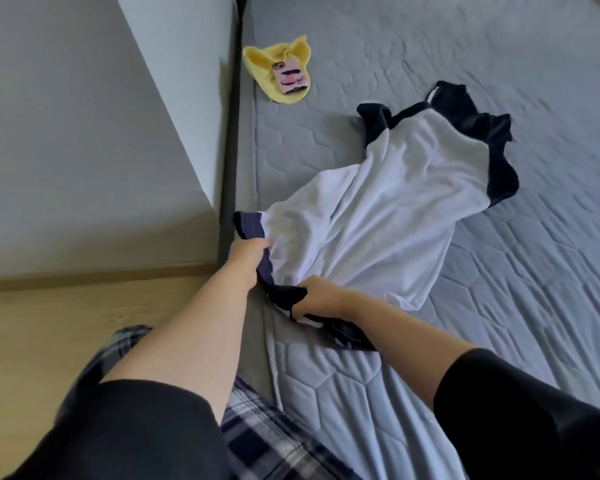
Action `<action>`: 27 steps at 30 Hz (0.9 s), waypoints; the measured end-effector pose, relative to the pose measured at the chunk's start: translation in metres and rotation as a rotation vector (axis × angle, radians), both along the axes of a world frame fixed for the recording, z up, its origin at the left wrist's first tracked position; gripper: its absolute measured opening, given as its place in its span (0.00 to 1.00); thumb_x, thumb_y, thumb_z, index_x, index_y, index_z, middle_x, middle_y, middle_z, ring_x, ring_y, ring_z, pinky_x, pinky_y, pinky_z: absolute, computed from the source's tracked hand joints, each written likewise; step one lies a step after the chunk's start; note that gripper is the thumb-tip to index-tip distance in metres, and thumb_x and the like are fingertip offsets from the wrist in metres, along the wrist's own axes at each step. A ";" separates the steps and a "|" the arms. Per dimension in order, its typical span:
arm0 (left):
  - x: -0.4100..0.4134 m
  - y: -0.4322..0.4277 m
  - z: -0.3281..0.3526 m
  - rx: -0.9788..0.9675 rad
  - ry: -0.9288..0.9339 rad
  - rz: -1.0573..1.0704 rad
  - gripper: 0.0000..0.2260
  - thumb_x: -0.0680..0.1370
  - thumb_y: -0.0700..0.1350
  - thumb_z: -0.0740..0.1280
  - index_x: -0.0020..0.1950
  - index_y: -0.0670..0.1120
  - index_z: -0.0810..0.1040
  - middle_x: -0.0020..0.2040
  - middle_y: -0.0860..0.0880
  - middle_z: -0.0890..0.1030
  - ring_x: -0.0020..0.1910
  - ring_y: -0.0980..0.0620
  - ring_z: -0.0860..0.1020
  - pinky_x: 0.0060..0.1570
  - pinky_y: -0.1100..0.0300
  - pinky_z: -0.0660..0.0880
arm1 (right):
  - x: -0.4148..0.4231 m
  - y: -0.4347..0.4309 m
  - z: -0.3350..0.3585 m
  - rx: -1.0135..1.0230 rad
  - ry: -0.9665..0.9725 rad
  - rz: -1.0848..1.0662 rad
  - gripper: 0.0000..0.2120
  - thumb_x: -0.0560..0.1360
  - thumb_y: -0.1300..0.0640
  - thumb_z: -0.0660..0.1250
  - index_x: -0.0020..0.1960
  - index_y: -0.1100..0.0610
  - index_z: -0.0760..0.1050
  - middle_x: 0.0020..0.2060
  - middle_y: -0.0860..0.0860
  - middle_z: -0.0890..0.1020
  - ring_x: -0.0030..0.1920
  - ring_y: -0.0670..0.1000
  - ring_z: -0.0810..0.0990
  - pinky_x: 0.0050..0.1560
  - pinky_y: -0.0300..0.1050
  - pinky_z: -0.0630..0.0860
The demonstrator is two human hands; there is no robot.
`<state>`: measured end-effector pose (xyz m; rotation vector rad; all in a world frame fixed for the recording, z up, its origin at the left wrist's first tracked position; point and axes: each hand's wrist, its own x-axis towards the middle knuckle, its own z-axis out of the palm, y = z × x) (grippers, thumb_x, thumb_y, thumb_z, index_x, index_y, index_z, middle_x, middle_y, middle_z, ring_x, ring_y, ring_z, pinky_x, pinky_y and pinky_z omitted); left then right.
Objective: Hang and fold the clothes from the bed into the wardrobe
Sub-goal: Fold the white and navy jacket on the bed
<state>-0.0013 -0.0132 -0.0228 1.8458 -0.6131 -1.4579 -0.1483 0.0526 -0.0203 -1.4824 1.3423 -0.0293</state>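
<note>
A white garment with dark navy sleeves and a navy hem band (388, 199) lies stretched across the grey quilted bed (499, 289). My left hand (248, 252) grips the navy hem at the bed's left edge. My right hand (317, 297) grips the same hem a little lower and to the right, fingers curled round the dark band. The dark collar and sleeves lie at the far end of the garment. No wardrobe is in view.
A yellow cloth (278, 72) with a pink phone (290, 77) on it lies at the bed's far left corner. A grey wall (84, 133) and wooden floor (49, 323) are to the left. Plaid trousers (257, 427) show below my arms.
</note>
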 end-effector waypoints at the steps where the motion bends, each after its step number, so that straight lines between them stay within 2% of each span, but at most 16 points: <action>1: 0.005 0.002 0.002 -0.006 -0.043 0.062 0.19 0.76 0.37 0.66 0.66 0.37 0.71 0.57 0.41 0.77 0.47 0.44 0.75 0.44 0.57 0.71 | 0.005 0.004 -0.003 -0.062 0.035 -0.036 0.12 0.65 0.59 0.67 0.25 0.55 0.69 0.21 0.49 0.73 0.26 0.48 0.72 0.30 0.39 0.68; 3: 0.017 0.005 0.005 0.000 -0.077 0.170 0.16 0.76 0.35 0.61 0.64 0.37 0.72 0.44 0.43 0.75 0.37 0.48 0.71 0.37 0.58 0.70 | 0.011 0.010 -0.008 -0.196 0.103 -0.100 0.11 0.68 0.52 0.67 0.30 0.53 0.70 0.26 0.47 0.75 0.30 0.49 0.75 0.30 0.41 0.69; 5: 0.028 0.006 0.009 -0.002 -0.090 0.254 0.16 0.77 0.36 0.60 0.65 0.37 0.70 0.41 0.45 0.73 0.35 0.50 0.70 0.33 0.59 0.69 | 0.007 0.017 -0.012 -0.417 0.234 -0.109 0.10 0.68 0.44 0.67 0.43 0.50 0.76 0.39 0.48 0.79 0.43 0.50 0.78 0.40 0.44 0.73; 6: 0.034 0.007 0.010 -0.008 -0.100 0.264 0.17 0.78 0.37 0.59 0.67 0.37 0.69 0.46 0.43 0.75 0.39 0.48 0.73 0.35 0.58 0.69 | 0.001 0.018 -0.015 -0.567 0.356 -0.064 0.18 0.67 0.41 0.68 0.53 0.49 0.76 0.49 0.49 0.77 0.52 0.51 0.75 0.50 0.48 0.72; 8: 0.042 0.009 0.009 -0.013 -0.130 0.283 0.18 0.80 0.40 0.59 0.69 0.38 0.68 0.63 0.40 0.75 0.55 0.44 0.77 0.44 0.58 0.70 | -0.013 0.019 -0.017 -0.737 0.545 0.067 0.33 0.65 0.38 0.68 0.67 0.48 0.67 0.63 0.51 0.69 0.66 0.54 0.65 0.66 0.59 0.59; 10: 0.045 0.012 0.009 -0.017 -0.126 0.330 0.17 0.80 0.39 0.58 0.70 0.38 0.67 0.67 0.41 0.72 0.64 0.43 0.73 0.52 0.57 0.70 | -0.024 0.018 -0.012 -0.605 0.587 0.100 0.38 0.66 0.42 0.68 0.72 0.49 0.59 0.67 0.52 0.66 0.70 0.56 0.61 0.70 0.64 0.52; 12: 0.043 0.015 0.010 -0.072 -0.231 0.322 0.18 0.79 0.35 0.58 0.69 0.38 0.67 0.67 0.41 0.72 0.64 0.42 0.72 0.57 0.55 0.69 | -0.028 0.014 -0.009 -0.456 0.550 0.067 0.30 0.69 0.51 0.66 0.69 0.51 0.63 0.61 0.53 0.73 0.64 0.58 0.70 0.63 0.55 0.66; 13: 0.041 0.018 0.011 -0.109 -0.356 0.245 0.20 0.77 0.35 0.61 0.70 0.40 0.66 0.67 0.41 0.72 0.64 0.41 0.72 0.59 0.54 0.69 | -0.027 0.010 -0.005 -0.429 0.547 0.071 0.21 0.70 0.56 0.64 0.63 0.53 0.69 0.54 0.53 0.77 0.57 0.57 0.75 0.53 0.49 0.71; 15: 0.039 0.023 0.014 -0.209 -0.719 0.013 0.30 0.74 0.37 0.65 0.74 0.45 0.60 0.69 0.42 0.68 0.68 0.40 0.67 0.64 0.51 0.65 | -0.021 0.003 0.005 -0.328 0.613 0.154 0.04 0.71 0.60 0.63 0.45 0.56 0.72 0.39 0.51 0.76 0.43 0.54 0.77 0.40 0.44 0.71; 16: 0.038 0.024 0.016 -0.281 -0.879 -0.092 0.33 0.73 0.37 0.66 0.76 0.47 0.58 0.71 0.43 0.66 0.69 0.40 0.64 0.66 0.50 0.63 | -0.017 0.000 0.011 -0.256 0.645 0.223 0.02 0.71 0.60 0.63 0.41 0.57 0.70 0.37 0.52 0.75 0.39 0.53 0.76 0.37 0.44 0.71; 18: 0.030 0.025 0.018 -0.438 -1.044 -0.314 0.33 0.72 0.37 0.65 0.75 0.47 0.59 0.71 0.43 0.65 0.69 0.42 0.62 0.67 0.50 0.62 | -0.014 -0.002 0.016 -0.042 0.612 0.356 0.03 0.72 0.60 0.65 0.43 0.59 0.72 0.39 0.54 0.77 0.39 0.54 0.76 0.38 0.44 0.73; 20: 0.018 0.027 0.015 -0.468 -0.957 -0.540 0.28 0.75 0.38 0.63 0.75 0.47 0.61 0.72 0.44 0.66 0.70 0.43 0.63 0.67 0.51 0.64 | -0.017 0.002 0.021 0.307 0.473 0.448 0.09 0.74 0.57 0.67 0.52 0.60 0.75 0.42 0.55 0.80 0.43 0.54 0.78 0.42 0.45 0.76; 22: 0.006 0.030 0.007 -0.376 -0.828 -0.760 0.27 0.78 0.42 0.61 0.77 0.49 0.59 0.74 0.45 0.64 0.71 0.44 0.64 0.67 0.51 0.65 | -0.024 0.005 0.025 0.546 0.187 0.387 0.13 0.77 0.58 0.66 0.59 0.61 0.75 0.42 0.54 0.82 0.41 0.52 0.82 0.40 0.44 0.80; 23: 0.001 0.030 0.003 -0.337 -0.802 -0.850 0.27 0.79 0.44 0.61 0.77 0.50 0.58 0.74 0.45 0.64 0.71 0.43 0.64 0.67 0.52 0.65 | -0.028 0.003 0.026 0.502 0.006 0.255 0.13 0.77 0.59 0.65 0.60 0.61 0.75 0.42 0.54 0.83 0.40 0.51 0.83 0.41 0.44 0.81; 25: -0.008 0.030 -0.004 -0.306 -0.839 -0.999 0.28 0.79 0.49 0.63 0.76 0.49 0.58 0.73 0.43 0.67 0.69 0.42 0.67 0.66 0.52 0.66 | -0.040 -0.009 0.027 0.067 -0.157 -0.220 0.12 0.76 0.60 0.65 0.59 0.59 0.77 0.46 0.53 0.83 0.46 0.50 0.83 0.49 0.45 0.80; 27: -0.013 0.032 -0.006 -0.299 -0.886 -1.062 0.28 0.77 0.53 0.65 0.74 0.49 0.61 0.70 0.43 0.70 0.66 0.41 0.70 0.63 0.49 0.69 | -0.058 -0.023 0.021 -0.477 0.098 -0.638 0.15 0.74 0.59 0.65 0.60 0.56 0.76 0.55 0.53 0.79 0.57 0.54 0.78 0.57 0.46 0.74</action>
